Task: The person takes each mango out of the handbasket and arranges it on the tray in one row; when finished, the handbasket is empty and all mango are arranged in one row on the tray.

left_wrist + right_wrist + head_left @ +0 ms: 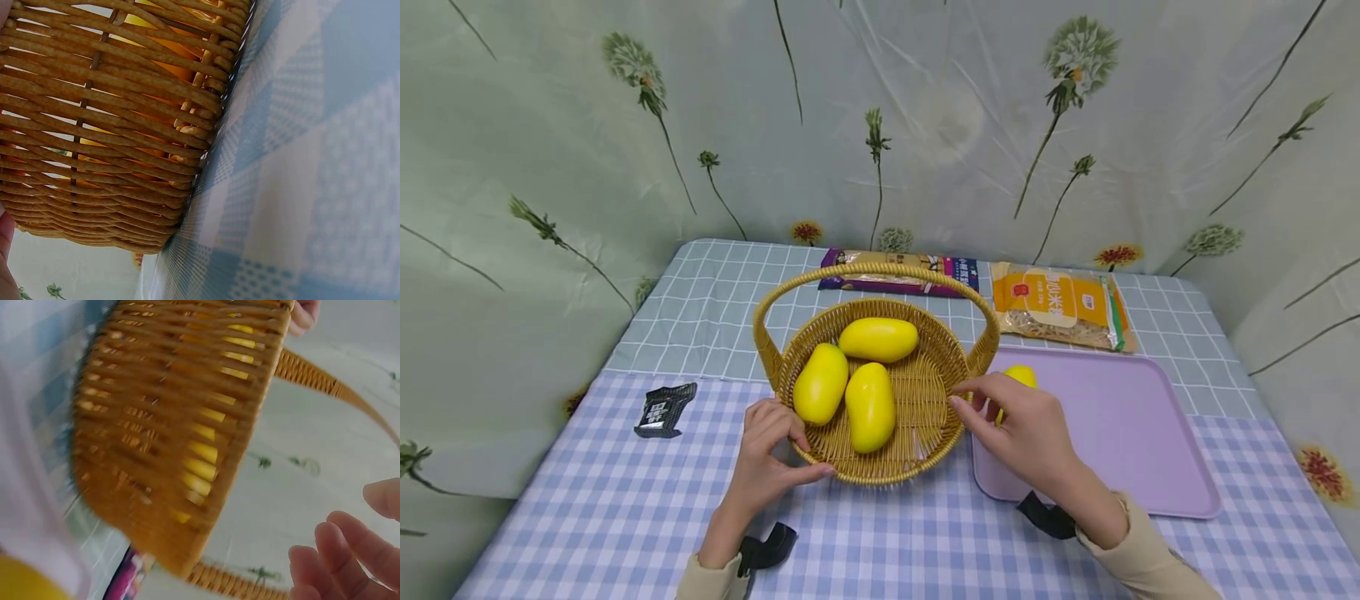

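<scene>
A woven wicker basket (925, 400) with an arched handle stands on the table, and three yellow mangoes (871, 408) lie in its left and back part. With fingers and thumb, my left hand (767, 454) grips the basket's rim at the front left. My right hand (1026, 425) hovers by the right rim, fingers loosely bent and holding nothing; the right wrist view shows those fingers (337, 550) apart from the wicker wall. Behind the right hand, another mango (1022, 375) lies on a lilac tray (1120, 425), partly hidden by the hand.
Behind the basket lies a purple food packet (898, 273). An orange noodle-like packet (1060, 307) sits beyond the tray. Left of the basket is a small black wrapper (664, 410). A dandelion-print curtain (955, 125) borders the checked tablecloth (865, 533).
</scene>
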A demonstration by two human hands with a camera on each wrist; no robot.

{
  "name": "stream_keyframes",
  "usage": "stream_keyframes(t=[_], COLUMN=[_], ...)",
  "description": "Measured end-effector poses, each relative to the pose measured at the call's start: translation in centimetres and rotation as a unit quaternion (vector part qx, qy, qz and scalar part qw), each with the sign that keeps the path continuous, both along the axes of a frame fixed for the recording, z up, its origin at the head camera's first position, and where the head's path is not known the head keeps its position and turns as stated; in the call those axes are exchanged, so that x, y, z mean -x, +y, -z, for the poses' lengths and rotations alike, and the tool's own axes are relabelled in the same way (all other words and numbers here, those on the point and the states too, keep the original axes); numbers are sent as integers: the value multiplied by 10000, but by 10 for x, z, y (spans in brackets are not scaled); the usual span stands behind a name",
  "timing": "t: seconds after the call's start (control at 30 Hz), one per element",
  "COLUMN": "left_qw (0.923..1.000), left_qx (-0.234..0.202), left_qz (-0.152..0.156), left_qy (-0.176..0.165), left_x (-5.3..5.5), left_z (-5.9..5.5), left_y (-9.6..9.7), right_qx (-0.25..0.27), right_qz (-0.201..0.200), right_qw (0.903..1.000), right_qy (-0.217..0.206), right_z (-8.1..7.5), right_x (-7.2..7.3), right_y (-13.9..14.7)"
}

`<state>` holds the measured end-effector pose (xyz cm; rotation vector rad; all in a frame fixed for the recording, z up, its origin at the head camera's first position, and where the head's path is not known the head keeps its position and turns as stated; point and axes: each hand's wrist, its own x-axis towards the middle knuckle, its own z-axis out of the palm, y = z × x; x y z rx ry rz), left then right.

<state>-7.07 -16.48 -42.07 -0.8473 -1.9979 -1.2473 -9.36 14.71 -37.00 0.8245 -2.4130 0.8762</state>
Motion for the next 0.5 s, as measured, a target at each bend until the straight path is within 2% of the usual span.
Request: stream_keyframes(t=[0.23,0.4,0.5], left_qw=[10000,10000,10000], left_qx=[-2,-24,-42], left_qz=[-1,-24,-9], left_qy=[37,12,-9], left_x=[1,0,0], left_z=[1,0,0], left_y=[0,0,1], right_qx=[-315,-751,-1080], right_qz=[-348,-381,-366], right_qw=[9985,9924,9834], right_qy=[-292,-901,-1412], right_z=[-7,-12,-15], right_x=[12,23,30], right_y=[-30,-49,-57])
